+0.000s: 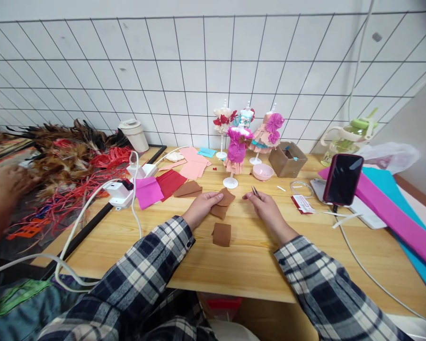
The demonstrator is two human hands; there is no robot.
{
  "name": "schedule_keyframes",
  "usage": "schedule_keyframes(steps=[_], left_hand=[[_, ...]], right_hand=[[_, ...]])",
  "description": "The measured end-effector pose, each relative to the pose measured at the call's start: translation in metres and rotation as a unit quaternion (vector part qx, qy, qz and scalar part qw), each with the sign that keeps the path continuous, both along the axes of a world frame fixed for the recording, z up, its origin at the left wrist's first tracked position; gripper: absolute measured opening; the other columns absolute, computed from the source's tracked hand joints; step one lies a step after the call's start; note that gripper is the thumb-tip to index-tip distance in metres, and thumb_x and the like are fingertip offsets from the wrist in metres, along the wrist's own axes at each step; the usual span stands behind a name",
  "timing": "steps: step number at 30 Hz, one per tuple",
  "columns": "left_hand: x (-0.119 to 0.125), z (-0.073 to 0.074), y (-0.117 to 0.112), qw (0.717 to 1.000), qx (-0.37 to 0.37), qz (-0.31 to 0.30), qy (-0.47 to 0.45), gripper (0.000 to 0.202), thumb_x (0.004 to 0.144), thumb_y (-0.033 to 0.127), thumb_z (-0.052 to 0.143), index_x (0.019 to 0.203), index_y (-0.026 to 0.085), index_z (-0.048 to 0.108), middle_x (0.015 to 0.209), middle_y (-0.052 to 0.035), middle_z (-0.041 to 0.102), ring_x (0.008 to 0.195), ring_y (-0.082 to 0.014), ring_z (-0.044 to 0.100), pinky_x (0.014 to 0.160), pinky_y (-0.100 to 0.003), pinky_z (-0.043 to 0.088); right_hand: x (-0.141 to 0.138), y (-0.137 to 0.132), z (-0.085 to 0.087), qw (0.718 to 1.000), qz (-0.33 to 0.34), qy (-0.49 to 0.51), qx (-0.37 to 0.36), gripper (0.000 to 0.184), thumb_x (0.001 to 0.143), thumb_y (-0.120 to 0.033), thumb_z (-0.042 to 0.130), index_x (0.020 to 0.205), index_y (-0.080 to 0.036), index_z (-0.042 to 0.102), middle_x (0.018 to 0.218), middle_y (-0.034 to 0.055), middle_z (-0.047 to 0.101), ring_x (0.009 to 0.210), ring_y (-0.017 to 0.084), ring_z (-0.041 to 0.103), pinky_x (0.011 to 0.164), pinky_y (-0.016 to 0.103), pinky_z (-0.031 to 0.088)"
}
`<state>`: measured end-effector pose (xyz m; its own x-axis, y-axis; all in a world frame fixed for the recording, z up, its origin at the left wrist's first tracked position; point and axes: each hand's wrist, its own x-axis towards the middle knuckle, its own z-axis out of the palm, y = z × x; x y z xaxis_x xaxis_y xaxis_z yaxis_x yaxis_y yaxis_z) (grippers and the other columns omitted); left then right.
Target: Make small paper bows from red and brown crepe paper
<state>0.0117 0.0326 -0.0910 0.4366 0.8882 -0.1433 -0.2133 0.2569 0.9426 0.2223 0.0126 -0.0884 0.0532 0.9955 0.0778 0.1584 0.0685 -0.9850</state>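
Note:
My left hand (203, 208) pinches a cut piece of brown paper (227, 196) between thumb and fingers, just above the table. Another brown piece (218, 211) lies under it. Closer to my body rests a small stack of brown squares (222, 235). To the right, my right hand (269, 211) is closed around a slim, dark, shiny tool (256, 192); its kind is mostly hidden by the fingers. Beyond my hands, a mini dress form (237, 150) in magenta and pink paper stands on a white base, with several similar forms (270, 128) behind it.
Left lie brown (188, 189), red (171, 183) and magenta sheets (149, 192), beside a white power strip (119, 195) with cables. A pink bowl (262, 172), cardboard box (288, 159) and propped phone (343, 180) stand right. A co-worker's hand (12, 182) is near feathers (71, 142).

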Motion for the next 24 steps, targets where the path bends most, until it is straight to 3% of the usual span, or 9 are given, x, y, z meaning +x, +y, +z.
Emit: schedule_keyframes(steps=[4, 8, 18, 24], left_hand=[[0.004, -0.001, -0.001, 1.0, -0.005, 0.002, -0.023, 0.041, 0.073, 0.042, 0.071, 0.097, 0.009, 0.07, 0.095, -0.0127, 0.073, 0.087, -0.0228, 0.067, 0.089, -0.038, 0.047], [0.009, -0.001, -0.004, 0.999, 0.016, -0.022, -0.02, 0.042, 0.075, 0.045, 0.067, 0.098, 0.01, 0.07, 0.093, -0.0113, 0.073, 0.085, -0.023, 0.068, 0.087, -0.038, 0.048], [0.009, 0.005, -0.007, 0.997, 0.069, -0.008, 0.036, 0.045, 0.078, 0.048, 0.063, 0.1, 0.009, 0.069, 0.09, -0.0104, 0.073, 0.082, -0.021, 0.067, 0.079, -0.032, 0.049], [0.009, 0.004, -0.007, 0.997, 0.07, -0.028, 0.033, 0.067, 0.064, 0.034, 0.079, 0.123, 0.012, 0.057, 0.096, -0.0117, 0.073, 0.082, -0.0221, 0.069, 0.079, -0.033, 0.05]], right_hand=[[-0.017, -0.007, 0.002, 0.995, 0.094, -0.034, -0.032, 0.042, 0.076, -0.056, 0.057, 0.077, -0.016, 0.07, 0.049, -0.003, 0.048, 0.05, 0.011, 0.042, 0.05, 0.024, 0.032], [-0.027, -0.01, 0.001, 0.993, 0.114, -0.017, -0.022, 0.038, 0.073, -0.05, 0.064, 0.089, -0.016, 0.071, 0.076, 0.0023, 0.066, 0.069, 0.016, 0.055, 0.065, 0.028, 0.041], [-0.026, -0.006, -0.015, 0.994, 0.083, 0.018, -0.067, 0.037, 0.066, -0.044, 0.07, 0.085, -0.012, 0.069, 0.078, 0.0038, 0.066, 0.069, 0.015, 0.054, 0.068, 0.028, 0.04], [-0.022, -0.005, -0.015, 0.997, 0.054, 0.021, -0.056, 0.038, 0.067, -0.045, 0.068, 0.085, -0.011, 0.068, 0.074, 0.0022, 0.064, 0.067, 0.014, 0.051, 0.066, 0.026, 0.038]])
